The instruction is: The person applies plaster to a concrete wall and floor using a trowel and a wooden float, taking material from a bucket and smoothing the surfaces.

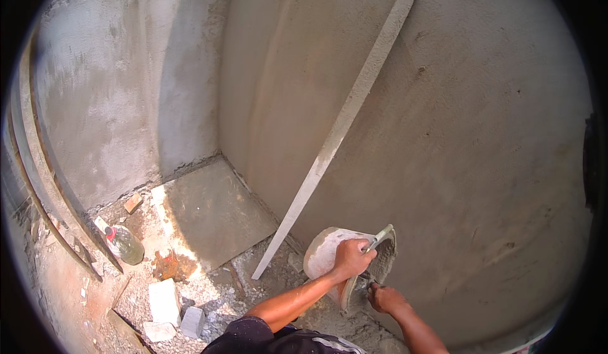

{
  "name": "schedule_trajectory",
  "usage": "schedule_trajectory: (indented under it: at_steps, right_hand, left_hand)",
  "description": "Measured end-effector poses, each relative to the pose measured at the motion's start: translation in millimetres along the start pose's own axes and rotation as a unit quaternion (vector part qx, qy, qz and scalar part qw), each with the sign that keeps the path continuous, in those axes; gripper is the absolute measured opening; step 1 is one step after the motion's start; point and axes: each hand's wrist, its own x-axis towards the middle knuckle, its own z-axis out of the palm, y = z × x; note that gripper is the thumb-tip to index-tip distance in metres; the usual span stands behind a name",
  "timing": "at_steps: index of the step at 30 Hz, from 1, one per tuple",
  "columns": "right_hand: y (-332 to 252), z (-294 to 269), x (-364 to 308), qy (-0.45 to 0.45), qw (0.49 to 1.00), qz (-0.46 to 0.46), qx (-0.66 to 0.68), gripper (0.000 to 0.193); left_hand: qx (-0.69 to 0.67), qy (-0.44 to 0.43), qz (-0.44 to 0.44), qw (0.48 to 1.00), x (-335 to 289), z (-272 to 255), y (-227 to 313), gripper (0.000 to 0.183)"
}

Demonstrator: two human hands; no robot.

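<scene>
A pale bucket (pixel 320 252) lies tipped toward the right beside the plastered wall, with grey mortar (pixel 383 259) coating its inside. My left hand (pixel 354 257) is closed on the bucket's upper rim. Lower down, at the bucket's mouth, my right hand (pixel 386 299) is closed round the handle of a small tool that looks like a trowel. Most of its blade is lost against the grey mortar, so its shape is hard to make out.
A long straight board (pixel 345 123) leans on the wall left of the bucket. A grey panel (pixel 218 208) lies in the corner. Farther left are a red-capped bottle (pixel 125 245), a brick piece (pixel 133 202), white blocks (pixel 164 302) on rubble, and upright planks (pixel 47 145).
</scene>
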Motion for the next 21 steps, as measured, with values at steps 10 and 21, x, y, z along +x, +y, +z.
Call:
schedule_trajectory:
  at_steps: [10, 21]
  right_hand:
    - [16, 24, 8, -0.329, 0.782, -0.058, 0.526, 0.034]
    - [-40, 64, -19, -0.262, 0.468, -0.093, 0.839, 0.041]
  left_hand:
    - [-0.067, -0.156, -0.104, 0.980, 21, -7, 4, 0.028]
    - [-0.159, -0.125, -0.172, 0.964, 32, -12, -13, 0.017]
